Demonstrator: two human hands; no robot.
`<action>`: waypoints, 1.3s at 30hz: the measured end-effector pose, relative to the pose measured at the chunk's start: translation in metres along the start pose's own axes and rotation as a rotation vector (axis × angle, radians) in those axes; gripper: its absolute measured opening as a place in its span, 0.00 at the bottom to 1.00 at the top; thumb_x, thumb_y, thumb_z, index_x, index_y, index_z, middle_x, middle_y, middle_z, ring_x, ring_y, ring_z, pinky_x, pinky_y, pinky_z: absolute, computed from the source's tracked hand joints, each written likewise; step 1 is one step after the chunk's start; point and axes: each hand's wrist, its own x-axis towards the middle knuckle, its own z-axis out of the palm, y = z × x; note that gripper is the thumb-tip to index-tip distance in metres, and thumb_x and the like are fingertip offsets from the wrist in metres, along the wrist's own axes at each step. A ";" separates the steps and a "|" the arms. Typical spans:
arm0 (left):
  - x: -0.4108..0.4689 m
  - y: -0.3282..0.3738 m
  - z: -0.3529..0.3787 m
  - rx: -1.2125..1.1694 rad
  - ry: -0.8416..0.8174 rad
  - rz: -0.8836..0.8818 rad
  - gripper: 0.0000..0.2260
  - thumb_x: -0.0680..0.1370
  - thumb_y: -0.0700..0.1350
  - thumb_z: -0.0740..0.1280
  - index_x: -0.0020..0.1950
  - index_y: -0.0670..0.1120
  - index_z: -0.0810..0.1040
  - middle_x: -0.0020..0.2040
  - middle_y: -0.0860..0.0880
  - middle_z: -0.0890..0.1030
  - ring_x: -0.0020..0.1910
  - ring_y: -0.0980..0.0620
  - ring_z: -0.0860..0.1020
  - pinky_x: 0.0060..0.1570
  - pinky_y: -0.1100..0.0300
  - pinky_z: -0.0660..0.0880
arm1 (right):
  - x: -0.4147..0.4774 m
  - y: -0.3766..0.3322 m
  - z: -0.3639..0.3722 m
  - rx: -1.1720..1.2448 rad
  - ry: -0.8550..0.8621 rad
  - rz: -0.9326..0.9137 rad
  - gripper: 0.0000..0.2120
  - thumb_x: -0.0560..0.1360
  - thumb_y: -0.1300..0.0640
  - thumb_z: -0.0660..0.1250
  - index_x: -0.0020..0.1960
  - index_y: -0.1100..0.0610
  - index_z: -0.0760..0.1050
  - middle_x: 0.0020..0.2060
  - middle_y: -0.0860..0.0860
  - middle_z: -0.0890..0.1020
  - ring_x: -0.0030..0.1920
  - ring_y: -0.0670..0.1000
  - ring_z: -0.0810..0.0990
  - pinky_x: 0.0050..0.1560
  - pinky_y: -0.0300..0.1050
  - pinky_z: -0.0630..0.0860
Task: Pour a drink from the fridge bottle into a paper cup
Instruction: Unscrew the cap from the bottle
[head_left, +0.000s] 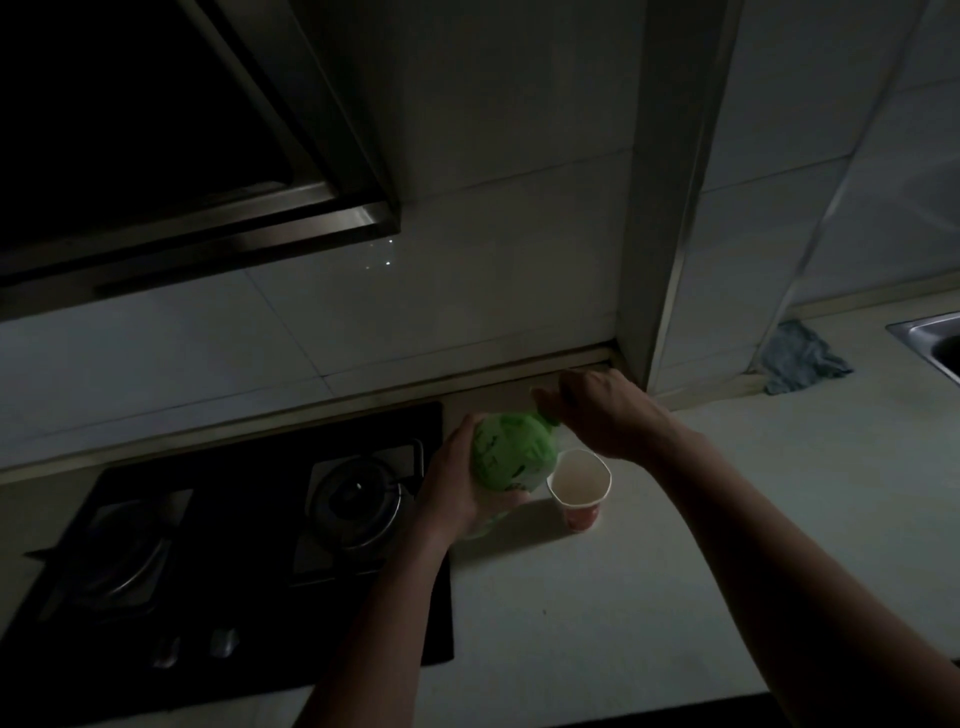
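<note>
While the light is this dim, I go by shape and feel more than by sight.

Bottle: the green-labelled bottle (511, 457) sits just below the centre of the frame, tilted with its neck toward the wall, over the desk (597, 597) between the stove and the cup.
Left hand: my left hand (457, 493) wraps the bottle's body from the left side, fingers curled under it.
Right hand: my right hand (602, 410) is closed around the bottle's top, pinching at the cap; the cap itself I cannot see.
Handling: I judge the bottle thin, springy plastic, heavy with liquid and perhaps slick from the cold; best held low on the body, not squeezed.
Paper cup: the paper cup (579, 488) stands upright just right of the bottle, mouth open, light and easily tipped or crushed.
Around: the gas stove (234, 545) lies at lower left, close to my left hand; the range hood (182, 156) hangs at upper left; a rag (800, 358) and the sink (930, 338) sit well apart at the right edge.
In the way: nothing stands between bottle and cup.
</note>
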 end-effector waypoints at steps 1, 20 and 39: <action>0.001 -0.001 0.001 -0.004 0.000 -0.008 0.40 0.55 0.53 0.83 0.63 0.56 0.72 0.59 0.56 0.79 0.56 0.57 0.78 0.54 0.50 0.79 | 0.000 -0.002 -0.002 0.026 0.008 0.016 0.22 0.80 0.40 0.55 0.40 0.56 0.74 0.32 0.53 0.79 0.31 0.52 0.78 0.33 0.49 0.77; 0.002 -0.003 -0.001 -0.062 0.008 -0.123 0.36 0.51 0.54 0.81 0.53 0.73 0.69 0.53 0.56 0.80 0.52 0.54 0.80 0.50 0.45 0.81 | 0.001 -0.003 -0.006 0.115 -0.074 -0.070 0.08 0.80 0.52 0.62 0.56 0.53 0.72 0.46 0.52 0.82 0.41 0.47 0.82 0.41 0.43 0.81; 0.003 0.011 -0.003 0.042 0.000 -0.087 0.35 0.55 0.51 0.81 0.56 0.62 0.69 0.48 0.62 0.78 0.47 0.59 0.78 0.48 0.61 0.76 | 0.001 0.001 -0.016 0.092 0.033 -0.197 0.09 0.78 0.55 0.67 0.56 0.55 0.81 0.49 0.49 0.84 0.46 0.46 0.82 0.48 0.41 0.81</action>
